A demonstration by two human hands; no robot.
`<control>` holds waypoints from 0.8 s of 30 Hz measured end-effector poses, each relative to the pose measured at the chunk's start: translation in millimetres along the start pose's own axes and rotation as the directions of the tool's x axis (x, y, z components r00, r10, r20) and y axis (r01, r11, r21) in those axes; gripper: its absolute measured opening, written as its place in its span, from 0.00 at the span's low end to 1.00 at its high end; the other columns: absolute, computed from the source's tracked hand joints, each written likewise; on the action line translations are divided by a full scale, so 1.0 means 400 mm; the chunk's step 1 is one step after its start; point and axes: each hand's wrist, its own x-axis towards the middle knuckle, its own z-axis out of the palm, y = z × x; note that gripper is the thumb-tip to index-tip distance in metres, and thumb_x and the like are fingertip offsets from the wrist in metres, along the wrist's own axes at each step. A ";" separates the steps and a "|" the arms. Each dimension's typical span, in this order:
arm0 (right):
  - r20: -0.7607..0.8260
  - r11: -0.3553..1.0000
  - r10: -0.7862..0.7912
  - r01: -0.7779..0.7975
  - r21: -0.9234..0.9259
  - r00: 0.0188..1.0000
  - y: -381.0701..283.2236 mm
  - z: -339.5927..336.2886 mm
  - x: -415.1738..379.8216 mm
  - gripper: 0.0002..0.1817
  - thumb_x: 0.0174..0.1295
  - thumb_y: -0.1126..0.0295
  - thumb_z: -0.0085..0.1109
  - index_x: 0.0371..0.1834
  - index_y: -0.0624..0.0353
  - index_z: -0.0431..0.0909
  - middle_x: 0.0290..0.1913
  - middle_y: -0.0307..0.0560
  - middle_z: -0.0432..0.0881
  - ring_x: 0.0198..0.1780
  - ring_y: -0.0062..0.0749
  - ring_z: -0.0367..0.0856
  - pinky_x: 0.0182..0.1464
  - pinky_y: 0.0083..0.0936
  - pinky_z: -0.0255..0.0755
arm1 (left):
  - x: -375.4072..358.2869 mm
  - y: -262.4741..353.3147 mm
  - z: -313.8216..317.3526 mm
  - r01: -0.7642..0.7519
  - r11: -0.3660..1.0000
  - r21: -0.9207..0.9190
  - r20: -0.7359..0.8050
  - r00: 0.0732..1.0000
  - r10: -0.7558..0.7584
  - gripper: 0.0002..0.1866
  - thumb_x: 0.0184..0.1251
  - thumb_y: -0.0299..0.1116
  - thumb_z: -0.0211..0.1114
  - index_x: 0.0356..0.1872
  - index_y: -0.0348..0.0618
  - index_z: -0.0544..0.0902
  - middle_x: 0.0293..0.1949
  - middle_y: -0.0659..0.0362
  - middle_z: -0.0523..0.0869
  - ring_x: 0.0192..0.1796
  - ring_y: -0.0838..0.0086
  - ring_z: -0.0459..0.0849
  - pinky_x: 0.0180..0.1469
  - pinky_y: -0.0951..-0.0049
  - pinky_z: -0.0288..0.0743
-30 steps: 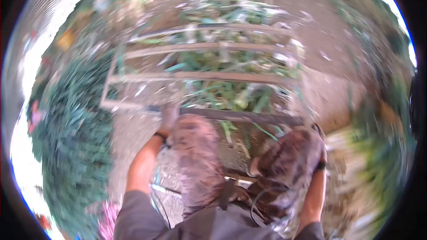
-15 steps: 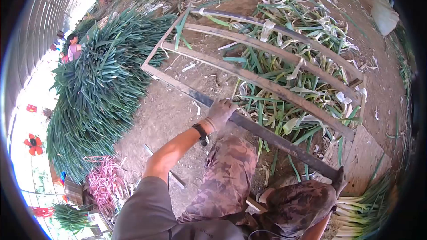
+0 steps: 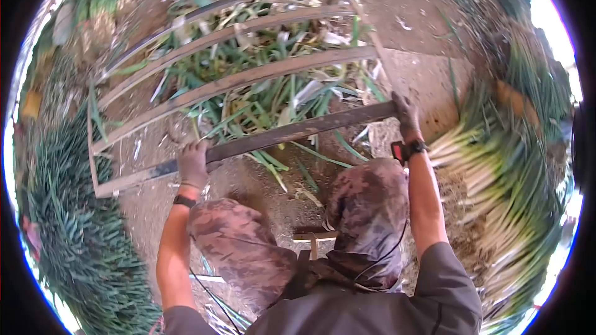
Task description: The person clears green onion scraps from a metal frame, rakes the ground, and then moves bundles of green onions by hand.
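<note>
Left hand (image 3: 194, 164) and right hand (image 3: 406, 115) closed around slatted frame's (image 3: 304, 128) near bar, arms spread.

Both arms reach forward — left hand (image 3: 194, 162) curled, right hand (image 3: 406, 116) farther out, a dark band circling each wrist.

The frame (image 3: 298, 131) is stretching before the knees (image 3: 226, 217), above the leaves (image 3: 267, 111). The heap (image 3: 81, 229) is lying to the left, the leeks (image 3: 503, 192) to the right. The board (image 3: 431, 84) is lying between frame and leeks.
</note>
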 end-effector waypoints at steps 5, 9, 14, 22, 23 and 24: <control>-0.053 0.999 -0.012 0.014 0.034 0.999 0.008 0.017 0.009 0.26 0.56 0.54 0.71 0.48 0.66 0.82 0.40 0.37 0.81 0.39 0.23 0.77 0.45 0.22 0.70 | 0.015 -0.001 -0.008 -0.006 1.000 -0.006 0.122 0.993 0.007 0.37 0.47 0.66 0.67 0.48 0.45 0.77 0.43 0.53 0.80 0.50 0.54 0.77 0.53 0.55 0.69; -0.043 0.999 -0.017 0.016 -0.037 0.999 -0.007 0.003 -0.010 0.25 0.57 0.51 0.69 0.44 0.65 0.83 0.36 0.37 0.81 0.38 0.23 0.76 0.44 0.24 0.70 | 0.014 -0.008 0.003 -0.003 1.000 0.031 0.166 0.986 -0.003 0.39 0.47 0.66 0.68 0.52 0.45 0.75 0.47 0.52 0.79 0.52 0.54 0.77 0.54 0.54 0.70; 0.033 0.968 -0.072 0.078 -0.238 0.997 0.006 -0.017 0.015 0.28 0.58 0.46 0.65 0.39 0.66 0.83 0.34 0.41 0.82 0.36 0.27 0.77 0.42 0.28 0.70 | 0.027 -0.042 -0.019 -0.019 0.992 -0.121 0.279 0.959 0.052 0.41 0.53 0.71 0.60 0.52 0.41 0.76 0.45 0.49 0.81 0.49 0.51 0.80 0.51 0.55 0.72; 0.133 0.602 -0.156 0.201 -0.773 0.979 -0.079 -0.006 0.040 0.26 0.59 0.46 0.59 0.33 0.63 0.82 0.33 0.62 0.83 0.38 0.56 0.83 0.43 0.43 0.74 | 0.017 -0.129 -0.012 0.245 0.892 -0.380 0.184 0.965 -0.186 0.31 0.69 0.62 0.53 0.37 0.41 0.86 0.31 0.47 0.87 0.36 0.50 0.85 0.39 0.57 0.75; 0.131 0.560 -0.165 0.202 -0.804 0.978 -0.085 0.002 0.046 0.26 0.59 0.46 0.59 0.33 0.63 0.82 0.33 0.62 0.83 0.38 0.57 0.83 0.43 0.44 0.74 | 0.017 -0.127 -0.012 0.260 0.914 -0.311 0.119 0.965 -0.234 0.28 0.70 0.59 0.54 0.36 0.42 0.86 0.29 0.47 0.86 0.35 0.50 0.85 0.38 0.57 0.75; 0.097 0.540 -0.091 0.131 -0.831 0.991 -0.090 0.009 0.052 0.25 0.58 0.46 0.58 0.33 0.62 0.81 0.32 0.62 0.83 0.37 0.57 0.82 0.42 0.44 0.73 | 0.014 -0.129 -0.001 0.301 0.913 -0.275 0.149 0.952 -0.268 0.24 0.70 0.55 0.55 0.34 0.42 0.86 0.27 0.48 0.86 0.33 0.50 0.84 0.36 0.55 0.74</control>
